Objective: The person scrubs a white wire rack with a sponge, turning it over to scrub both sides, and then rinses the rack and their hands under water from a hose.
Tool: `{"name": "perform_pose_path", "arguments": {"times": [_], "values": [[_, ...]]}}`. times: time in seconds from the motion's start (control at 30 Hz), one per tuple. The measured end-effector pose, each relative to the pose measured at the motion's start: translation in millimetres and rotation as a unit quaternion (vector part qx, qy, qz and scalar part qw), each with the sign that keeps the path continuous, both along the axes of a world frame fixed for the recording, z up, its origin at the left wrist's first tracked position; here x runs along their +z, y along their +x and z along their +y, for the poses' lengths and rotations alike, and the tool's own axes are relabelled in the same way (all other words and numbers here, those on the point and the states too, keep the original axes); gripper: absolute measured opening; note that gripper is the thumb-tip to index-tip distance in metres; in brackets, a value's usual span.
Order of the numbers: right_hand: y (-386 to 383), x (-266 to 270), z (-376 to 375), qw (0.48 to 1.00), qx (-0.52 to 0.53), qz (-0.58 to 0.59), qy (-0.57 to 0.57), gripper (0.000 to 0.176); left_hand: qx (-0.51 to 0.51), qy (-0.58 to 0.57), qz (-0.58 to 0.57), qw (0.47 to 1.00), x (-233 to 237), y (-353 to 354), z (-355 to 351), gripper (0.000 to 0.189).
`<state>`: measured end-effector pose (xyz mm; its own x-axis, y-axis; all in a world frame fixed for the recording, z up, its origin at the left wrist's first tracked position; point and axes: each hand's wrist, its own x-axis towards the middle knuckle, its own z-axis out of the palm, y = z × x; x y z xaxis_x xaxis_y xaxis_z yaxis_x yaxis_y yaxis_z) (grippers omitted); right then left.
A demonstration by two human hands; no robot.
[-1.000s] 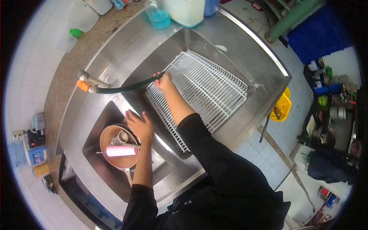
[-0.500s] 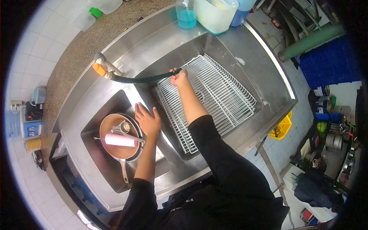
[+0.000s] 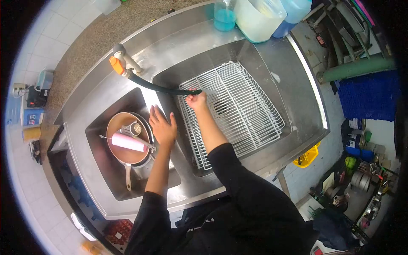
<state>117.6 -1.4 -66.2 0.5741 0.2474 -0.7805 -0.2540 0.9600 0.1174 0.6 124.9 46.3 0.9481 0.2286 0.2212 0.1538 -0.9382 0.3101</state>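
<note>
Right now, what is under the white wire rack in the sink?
Through the wire rack show the steel floor of the basin and a round drain. The right hand, holding the hose, and its forearm cover what lies below them.

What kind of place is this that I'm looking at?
Probably a commercial kitchen's wash-up station: a double stainless steel sink, the right hand holding a hose over a wire rack in one basin, and a frying pan in the other.

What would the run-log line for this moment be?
right hand: grips hose end over wire rack | left hand: flat on sink divider | pan: in basin beside left hand
</note>
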Motion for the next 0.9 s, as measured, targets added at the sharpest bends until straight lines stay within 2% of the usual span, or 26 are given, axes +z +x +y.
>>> {"name": "perform_pose_path", "arguments": {"times": [0.13, 0.17, 0.33, 0.4, 0.5, 0.6, 0.77, 0.9], "values": [[-20.8, 0.5, 6.7, 0.999, -0.02, 0.007, 0.03, 0.018, -0.001, -0.002, 0.001, 1.0, 0.5, -0.2, 0.0, 0.064], [-15.7, 1.6, 2.1, 0.999, -0.007, 0.027, 0.027, 0.019, -0.002, -0.004, 0.001, 1.0, 1.2, 0.7, -0.2, 0.064], [26.3, 7.3, -20.2, 0.999, 0.045, -0.026, 0.006, 0.019, -0.009, 0.004, -0.004, 1.0, -1.7, 0.6, 0.1, 0.064], [29.1, 9.6, -22.0, 0.998, 0.061, -0.029, -0.011, 0.02, -0.005, 0.0, 0.003, 1.0, 0.5, 1.4, -0.7, 0.064], [27.9, 6.3, -22.3, 0.996, 0.079, -0.004, 0.033, 0.024, 0.004, -0.011, 0.019, 1.0, 4.1, 2.3, -2.3, 0.064], [40.0, 4.6, -29.2, 0.993, 0.097, -0.063, 0.015, 0.026, 0.0, -0.008, 0.017, 1.0, 2.0, 2.0, -2.1, 0.064], [52.2, -2.1, -29.7, 0.991, 0.127, -0.047, 0.009, 0.026, -0.002, -0.009, 0.017, 1.0, 1.2, 0.5, -1.4, 0.064], [37.6, -14.3, -19.4, 0.984, 0.177, -0.034, 0.006, 0.037, 0.004, -0.017, 0.02, 1.0, 3.6, 2.2, -2.0, 0.064]]}}
